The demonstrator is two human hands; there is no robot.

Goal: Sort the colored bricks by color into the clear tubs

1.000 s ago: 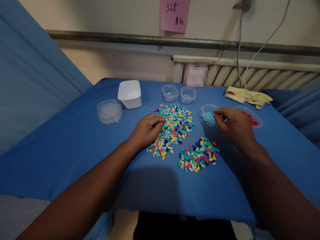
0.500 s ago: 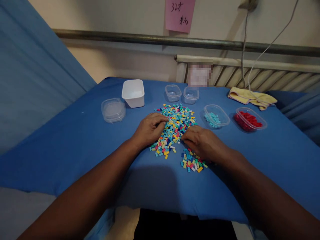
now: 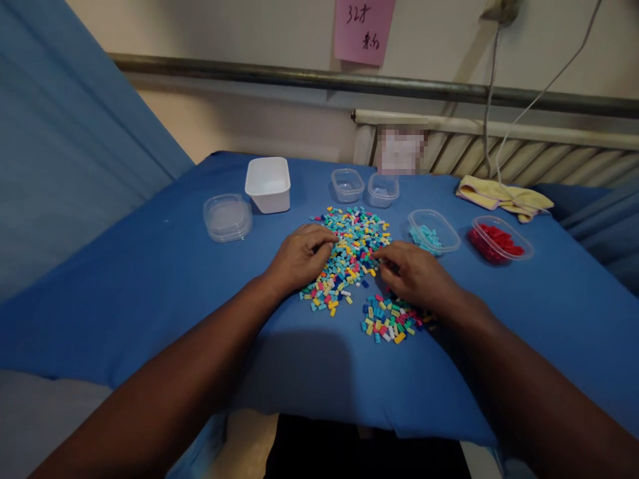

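Observation:
A large pile of small mixed-colour building bricks (image 3: 352, 249) lies on the blue-covered table. My left hand (image 3: 302, 256) rests against the pile's left side, its fingers curled and thumb drawn close to them; anything in that pinch is too small to make out. At the pile's right edge, my right hand (image 3: 412, 269) reaches in with the index finger stretched out and the thumb apart, and I see nothing held. Beneath and in front of this hand spreads a smaller group of bricks (image 3: 387, 319), partly covered by it.
Light-blue bricks (image 3: 425, 236) lie in one clear tub, and red bricks (image 3: 499, 241) fill another farther right. Behind the pile stand two small clear tubs (image 3: 348, 186). A white bin (image 3: 268, 193), stacked clear lids (image 3: 228, 219) and a yellow cloth (image 3: 504, 196) are also on the table.
My right hand has shifted slightly right and up, and its index finger and thumb have spread apart. More of the smaller brick group now shows. The left hand stays in nearly the same place.

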